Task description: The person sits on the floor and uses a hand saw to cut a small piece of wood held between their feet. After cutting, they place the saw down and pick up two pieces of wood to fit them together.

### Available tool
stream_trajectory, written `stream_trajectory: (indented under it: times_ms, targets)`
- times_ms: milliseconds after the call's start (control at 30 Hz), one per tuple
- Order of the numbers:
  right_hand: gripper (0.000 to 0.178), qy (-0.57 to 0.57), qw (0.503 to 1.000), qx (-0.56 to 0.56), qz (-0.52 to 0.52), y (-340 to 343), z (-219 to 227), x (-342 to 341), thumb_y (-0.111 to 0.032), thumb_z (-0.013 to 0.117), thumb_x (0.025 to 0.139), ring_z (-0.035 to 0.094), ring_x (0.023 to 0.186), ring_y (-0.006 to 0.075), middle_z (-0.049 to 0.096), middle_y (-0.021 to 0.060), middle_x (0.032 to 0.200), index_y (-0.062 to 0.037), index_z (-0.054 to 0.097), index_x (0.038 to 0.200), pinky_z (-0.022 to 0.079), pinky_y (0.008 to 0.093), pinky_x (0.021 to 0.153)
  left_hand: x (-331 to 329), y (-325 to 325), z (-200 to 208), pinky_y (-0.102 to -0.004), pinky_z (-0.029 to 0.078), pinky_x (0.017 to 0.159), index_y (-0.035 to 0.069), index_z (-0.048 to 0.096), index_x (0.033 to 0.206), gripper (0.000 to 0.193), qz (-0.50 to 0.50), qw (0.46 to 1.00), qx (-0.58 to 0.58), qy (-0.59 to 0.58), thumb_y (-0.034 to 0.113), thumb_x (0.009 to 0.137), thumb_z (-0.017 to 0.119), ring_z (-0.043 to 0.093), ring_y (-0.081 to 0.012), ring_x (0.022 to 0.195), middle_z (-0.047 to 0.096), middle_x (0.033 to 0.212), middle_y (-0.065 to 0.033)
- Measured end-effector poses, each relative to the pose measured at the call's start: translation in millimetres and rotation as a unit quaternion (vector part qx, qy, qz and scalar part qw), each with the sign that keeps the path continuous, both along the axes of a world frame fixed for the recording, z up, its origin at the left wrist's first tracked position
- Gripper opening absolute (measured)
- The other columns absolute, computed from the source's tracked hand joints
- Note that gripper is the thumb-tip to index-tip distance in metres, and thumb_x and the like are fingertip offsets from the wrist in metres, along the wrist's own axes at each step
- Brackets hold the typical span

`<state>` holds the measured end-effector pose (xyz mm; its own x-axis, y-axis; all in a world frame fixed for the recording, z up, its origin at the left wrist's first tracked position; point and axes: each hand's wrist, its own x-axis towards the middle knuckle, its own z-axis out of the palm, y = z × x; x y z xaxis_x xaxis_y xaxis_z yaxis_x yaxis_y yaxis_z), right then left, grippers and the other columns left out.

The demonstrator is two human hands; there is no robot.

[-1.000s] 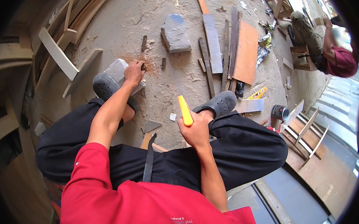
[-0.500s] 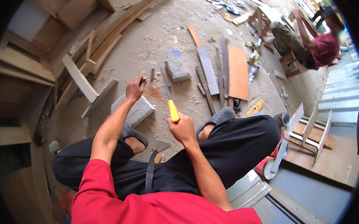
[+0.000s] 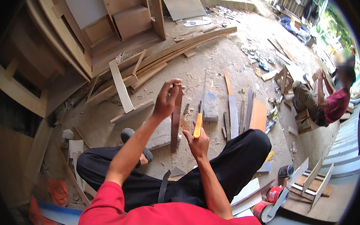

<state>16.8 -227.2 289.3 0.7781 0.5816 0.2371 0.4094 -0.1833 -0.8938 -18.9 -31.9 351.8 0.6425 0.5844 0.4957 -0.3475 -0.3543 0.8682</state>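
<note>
My left hand [image 3: 165, 101] is closed around the upper end of a dark brown wooden strip [image 3: 175, 126]. The strip stands nearly upright in the picture, its lower end beside a pale concrete block [image 3: 159, 134] near my left foot. My right hand [image 3: 198, 145] grips the yellow-orange handle of a hand saw [image 3: 198, 126], thumb out to the side. Its narrow blade points away from me, seen almost edge-on, and passes beside a second concrete block [image 3: 211, 108] with a blue patch. Saw and strip are apart.
Several wooden boards [image 3: 233, 111] lie beyond my right knee. Long planks [image 3: 183, 45] and a wooden cabinet [image 3: 131, 22] are at the left. Paint cans [image 3: 276, 194] stand at my right. Another person [image 3: 331, 96] sits at the far right.
The brown strip now shows at length in my left hand, between the concrete block and the saw. My right hand still holds the saw. The view has swung left.
</note>
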Motion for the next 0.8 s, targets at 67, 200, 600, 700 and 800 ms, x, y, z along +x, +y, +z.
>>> stream_trajectory:
  times_ms: [67,200,600,700,800]
  targets:
    - [0.058,-0.015,1.0,-0.006,0.013,1,-11,3,-0.03,0.082,0.075,0.059,0.064,0.0219,0.059,0.0101,0.074,-0.0036,0.061,0.122,0.049,0.0344,0.064,-3,-15,-8,-0.0338,0.054,0.086,0.007,0.046,0.128,0.028,0.006,0.993,-0.113,-0.02,0.017,0.102,0.044,0.063,-0.0192,0.1,0.063,0.107,-0.0138]
    - [0.051,0.065,0.997,0.017,0.048,3,-28,1,-0.02,0.084,0.073,0.06,0.073,0.0157,0.064,0.0057,0.082,-0.0012,0.062,0.115,0.05,0.0318,0.069,5,-34,-22,-0.0353,0.056,0.084,0.008,0.046,0.126,0.026,0.037,0.963,-0.252,-0.087,0.015,0.101,0.045,0.063,-0.018,0.095,0.058,0.103,-0.0093]
    - [0.026,0.163,0.973,-0.084,0.14,5,-51,-5,-0.016,0.076,0.077,0.062,0.069,0.0214,0.065,0.0131,0.077,0.0006,0.06,0.089,0.049,0.0346,0.066,-76,35,-55,-0.0223,0.05,0.077,0.004,0.072,0.092,0.019,0.147,0.975,-0.065,0.156,0.022,0.085,0.074,0.065,-0.0078,0.084,0.072,0.089,-0.004]
    - [0.026,0.145,0.971,-0.116,0.153,8,-39,-11,-0.017,0.074,0.077,0.062,0.071,0.0236,0.065,0.0141,0.077,0.0006,0.061,0.091,0.049,0.0357,0.068,-111,49,-40,-0.0235,0.052,0.075,0.004,0.071,0.093,0.02,0.06,0.965,-0.105,0.234,0.021,0.085,0.074,0.065,-0.0082,0.082,0.072,0.089,-0.0037]
    - [0.026,0.147,0.967,-0.133,0.161,9,-38,-12,-0.017,0.075,0.078,0.06,0.07,0.0196,0.064,0.0108,0.077,0.0005,0.06,0.09,0.049,0.034,0.067,-121,53,-33,-0.0251,0.053,0.072,0.003,0.071,0.092,0.019,0.035,0.964,-0.079,0.251,0.021,0.085,0.074,0.065,-0.009,0.08,0.072,0.087,-0.0034]
